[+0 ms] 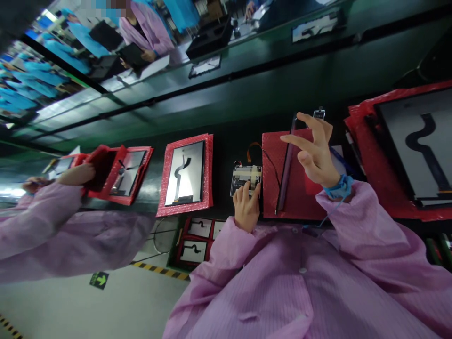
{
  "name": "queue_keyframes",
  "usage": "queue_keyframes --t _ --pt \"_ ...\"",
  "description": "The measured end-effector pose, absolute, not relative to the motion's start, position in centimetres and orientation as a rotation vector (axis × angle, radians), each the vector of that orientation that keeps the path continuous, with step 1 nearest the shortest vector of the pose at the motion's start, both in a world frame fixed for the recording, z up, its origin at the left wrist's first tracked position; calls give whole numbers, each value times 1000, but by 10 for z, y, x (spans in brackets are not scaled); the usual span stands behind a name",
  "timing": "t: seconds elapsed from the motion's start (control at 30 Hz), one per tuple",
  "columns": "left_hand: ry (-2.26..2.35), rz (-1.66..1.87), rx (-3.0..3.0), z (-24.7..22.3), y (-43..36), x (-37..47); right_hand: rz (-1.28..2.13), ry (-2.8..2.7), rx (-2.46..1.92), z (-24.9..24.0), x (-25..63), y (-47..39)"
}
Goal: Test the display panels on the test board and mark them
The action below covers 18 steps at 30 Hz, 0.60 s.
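My left hand (pixel 246 207) lies over the lower edge of a small circuit board (pixel 241 175) with pale tape across it, fingers stretched out and touching it. An orange flat cable (pixel 249 151) rises behind the board, and a dark wire runs right toward a thin display panel (pixel 287 165). That panel stands tilted, nearly edge-on to me, over a red bubble-wrap sheet (pixel 271 197). At its upper part is my right hand (pixel 316 153), index finger across the panel's edge and thumb on the right side. The hand appears to hold it up; the exact contact is partly hidden.
Left of the board, a display (pixel 186 174) rests on red bubble wrap. A larger display (pixel 420 146) lies at right. A co-worker's hand (pixel 76 174) handles red wrap at left. Below the bench edge, a green crate (pixel 173 247) holds more displays. Other workers sit across the line.
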<state>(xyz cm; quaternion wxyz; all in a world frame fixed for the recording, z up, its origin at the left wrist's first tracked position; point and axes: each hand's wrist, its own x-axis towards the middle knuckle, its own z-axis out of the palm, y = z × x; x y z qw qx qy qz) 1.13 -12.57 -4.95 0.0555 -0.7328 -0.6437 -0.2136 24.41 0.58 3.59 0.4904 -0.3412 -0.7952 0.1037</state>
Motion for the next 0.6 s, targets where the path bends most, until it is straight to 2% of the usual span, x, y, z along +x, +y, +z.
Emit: queue_keyframes --t 0.17,0.27,0.43,0.6 --pt "-1754 -870 -2339 -51 -128 8 369 -1985 -981 57 249 -13" --pt "-1566 -762 -2576 -48 -128 6 590 -2002 -1127 77 259 -32" --pt "-1604 -609 -2634 -44 -125 9 805 -1740 -1552 87 292 -52" --pt "-1594 -616 -2647 -42 -123 10 1011 -1519 -1415 74 312 -49"
